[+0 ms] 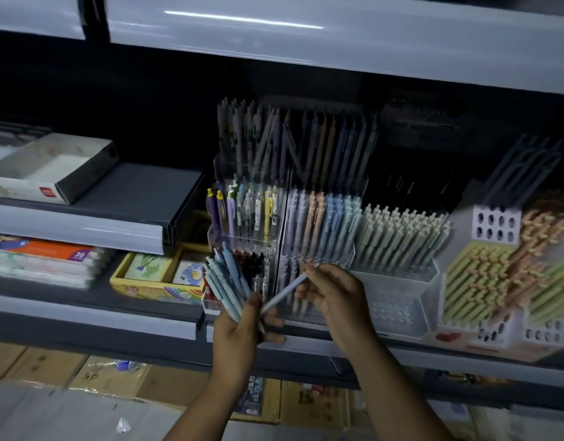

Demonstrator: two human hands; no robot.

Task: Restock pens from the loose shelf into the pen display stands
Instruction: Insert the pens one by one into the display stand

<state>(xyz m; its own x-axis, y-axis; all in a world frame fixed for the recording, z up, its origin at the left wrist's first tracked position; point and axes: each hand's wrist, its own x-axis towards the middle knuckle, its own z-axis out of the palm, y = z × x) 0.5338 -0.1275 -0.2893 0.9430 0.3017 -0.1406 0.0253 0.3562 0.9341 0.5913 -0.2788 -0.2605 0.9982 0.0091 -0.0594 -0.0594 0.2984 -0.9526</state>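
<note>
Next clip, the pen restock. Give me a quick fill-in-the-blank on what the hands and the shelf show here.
1. The left hand grips a bundle of pens that are mostly light ___ in colour.
2. The right hand pinches just ___ pale pen.
3. The yellow box sits to the ___ of the clear display stand.

Missing words: blue; one; left.

Clear glossy plastic display stand, matt pastel pens.
</note>
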